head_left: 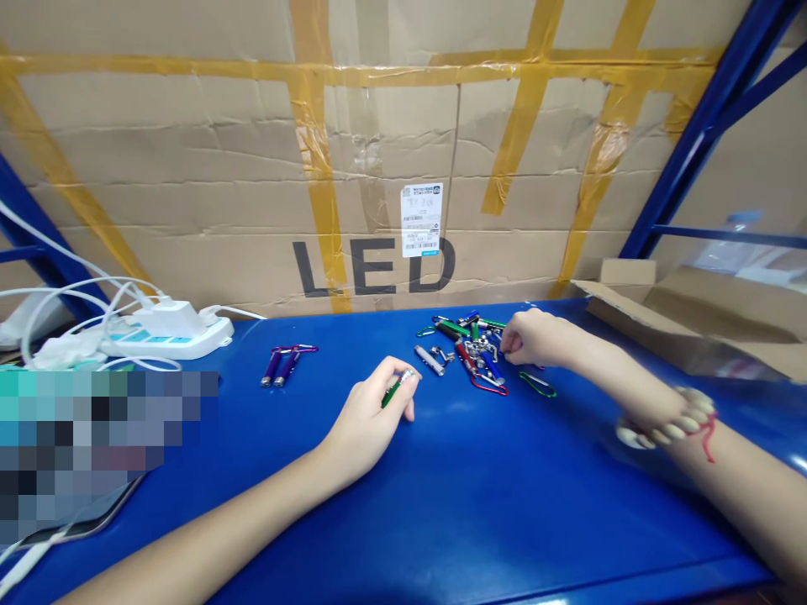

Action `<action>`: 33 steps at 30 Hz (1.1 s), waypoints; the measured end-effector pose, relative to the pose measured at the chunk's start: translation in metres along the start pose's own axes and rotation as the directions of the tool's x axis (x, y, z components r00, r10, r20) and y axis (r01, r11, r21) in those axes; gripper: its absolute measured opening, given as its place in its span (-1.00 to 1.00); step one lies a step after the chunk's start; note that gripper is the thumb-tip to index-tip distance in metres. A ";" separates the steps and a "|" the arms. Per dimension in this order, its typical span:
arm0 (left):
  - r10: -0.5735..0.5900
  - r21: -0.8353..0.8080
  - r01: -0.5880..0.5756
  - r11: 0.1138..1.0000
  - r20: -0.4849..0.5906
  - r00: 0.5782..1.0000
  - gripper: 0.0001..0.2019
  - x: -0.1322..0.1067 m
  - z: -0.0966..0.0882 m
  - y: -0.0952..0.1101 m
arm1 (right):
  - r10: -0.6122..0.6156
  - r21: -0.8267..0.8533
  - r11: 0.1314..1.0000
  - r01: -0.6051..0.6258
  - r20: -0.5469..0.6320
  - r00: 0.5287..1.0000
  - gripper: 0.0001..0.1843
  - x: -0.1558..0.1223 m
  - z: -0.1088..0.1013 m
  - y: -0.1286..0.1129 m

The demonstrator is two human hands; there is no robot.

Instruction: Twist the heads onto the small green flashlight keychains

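My left hand (377, 412) rests on the blue table (441, 504) with its fingers closed round a small green keychain flashlight (392, 390). My right hand (533, 338) reaches into a pile of several coloured keychain flashlights and carabiner clips (470, 349); its fingers are curled and pinch something in the pile that I cannot make out. A beaded bracelet with a red string (668, 428) sits on my right wrist. Two purple keychain flashlights (282, 365) lie side by side to the left of my left hand.
A white power strip (170, 336) with plugs and white cables sits at the far left. A phone (94, 521) lies at the near left edge. A taped cardboard wall marked LED (378, 267) closes the back. An open cardboard box (687, 323) stands at the right.
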State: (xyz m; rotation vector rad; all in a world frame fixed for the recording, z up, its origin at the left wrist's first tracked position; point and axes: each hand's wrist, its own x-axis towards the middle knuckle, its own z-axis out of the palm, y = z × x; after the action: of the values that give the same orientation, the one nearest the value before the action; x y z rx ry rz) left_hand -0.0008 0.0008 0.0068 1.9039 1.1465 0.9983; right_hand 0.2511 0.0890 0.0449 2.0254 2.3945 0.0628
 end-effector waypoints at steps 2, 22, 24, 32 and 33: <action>0.001 -0.005 -0.001 1.000 -0.013 1.000 -0.78 -0.001 0.001 0.000 | -0.013 -0.007 1.000 0.012 -0.033 0.999 -0.86 0.000 0.002 -0.003; 0.016 0.196 0.010 0.981 -0.129 0.991 -0.79 -0.003 -0.003 0.001 | -0.414 0.229 0.722 0.653 -0.614 0.672 -0.81 -0.031 0.018 -0.071; 0.023 0.213 0.003 0.977 -0.117 0.993 -0.78 -0.002 -0.003 0.000 | -0.447 0.217 0.671 0.709 -0.644 0.620 -0.81 -0.039 0.021 -0.079; 0.104 0.213 -0.087 0.973 -0.069 0.992 -0.78 -0.001 -0.003 -0.004 | -0.515 0.154 0.586 0.795 -0.687 0.513 -0.73 -0.051 0.025 -0.085; 0.110 0.213 -0.095 0.973 -0.061 0.992 -0.79 -0.001 -0.003 -0.004 | -0.524 0.146 0.580 0.802 -0.686 0.504 -0.71 -0.051 0.025 -0.085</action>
State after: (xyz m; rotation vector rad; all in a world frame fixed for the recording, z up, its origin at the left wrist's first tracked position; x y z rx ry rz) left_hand -0.0047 0.0018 0.0047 2.1269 1.2478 1.0443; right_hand 0.1766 0.0249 0.0163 0.9718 3.7711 0.1449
